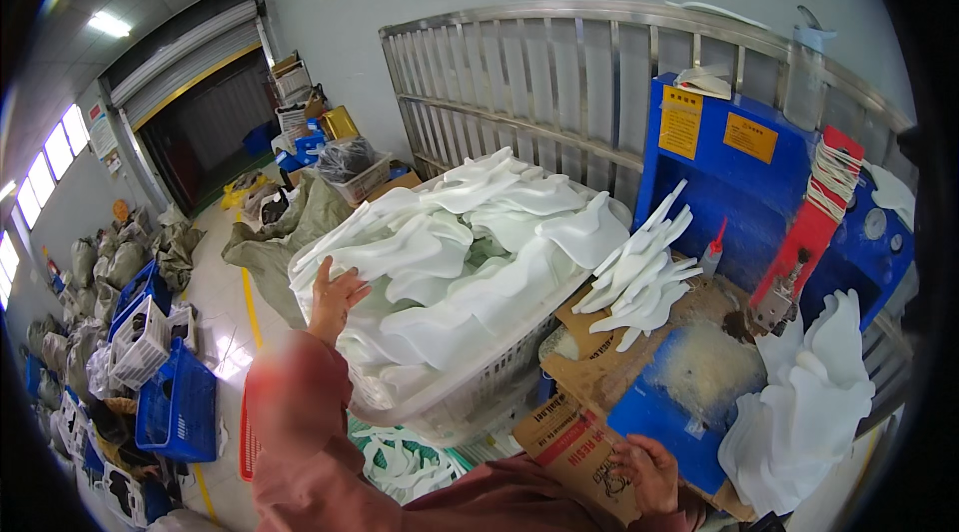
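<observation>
Left hand (335, 297) spread flat on white cut pieces (470, 252) heaped in basket (470, 402), nothing gripped. Right hand (647, 472) right of basket, fingers curled over cardboard edge (574, 442). Basket heaped high (two smaller stacks (639, 277) right of basket), so likely mostly unprocessed.
</observation>
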`<act>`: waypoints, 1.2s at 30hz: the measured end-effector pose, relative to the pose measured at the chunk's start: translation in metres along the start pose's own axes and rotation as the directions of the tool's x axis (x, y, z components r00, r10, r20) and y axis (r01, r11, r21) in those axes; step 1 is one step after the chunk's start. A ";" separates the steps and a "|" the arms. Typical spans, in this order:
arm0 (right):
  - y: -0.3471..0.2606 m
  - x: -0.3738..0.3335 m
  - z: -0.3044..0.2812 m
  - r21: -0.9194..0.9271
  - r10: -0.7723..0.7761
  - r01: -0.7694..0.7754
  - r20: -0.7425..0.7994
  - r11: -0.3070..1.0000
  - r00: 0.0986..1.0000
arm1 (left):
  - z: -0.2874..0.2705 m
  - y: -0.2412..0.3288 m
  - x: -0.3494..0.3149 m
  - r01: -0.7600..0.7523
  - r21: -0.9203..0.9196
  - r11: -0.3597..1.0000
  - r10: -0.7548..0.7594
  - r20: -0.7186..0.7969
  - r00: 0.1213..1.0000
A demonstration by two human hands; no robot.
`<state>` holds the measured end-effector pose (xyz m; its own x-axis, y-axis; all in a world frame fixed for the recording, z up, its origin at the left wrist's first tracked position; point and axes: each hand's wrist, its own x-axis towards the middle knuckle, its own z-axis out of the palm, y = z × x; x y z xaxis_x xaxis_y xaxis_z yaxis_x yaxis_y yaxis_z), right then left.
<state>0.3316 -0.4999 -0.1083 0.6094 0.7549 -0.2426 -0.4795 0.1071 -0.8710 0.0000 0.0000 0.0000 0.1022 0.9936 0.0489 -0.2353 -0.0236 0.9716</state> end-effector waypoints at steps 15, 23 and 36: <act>0.020 0.008 -0.004 -0.016 0.032 -0.032 0.012 0.999 0.999 | 0.023 0.006 -0.007 -0.239 0.302 0.923 0.213 0.114 0.970; 0.017 0.004 -0.003 -0.009 0.055 -0.055 0.019 0.998 0.998 | 0.048 0.035 -0.019 -0.385 0.146 0.911 0.358 0.185 0.915; 0.030 0.005 -0.013 -0.035 0.081 -0.082 -0.015 0.996 0.997 | 0.107 0.067 0.014 -0.319 -0.066 0.945 0.326 0.196 0.925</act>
<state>0.3279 -0.5015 -0.1412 0.5781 0.7510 -0.3192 -0.5053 0.0224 -0.8626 0.0894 0.0001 0.0905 0.2076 0.8894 0.4074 -0.3189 -0.3321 0.8877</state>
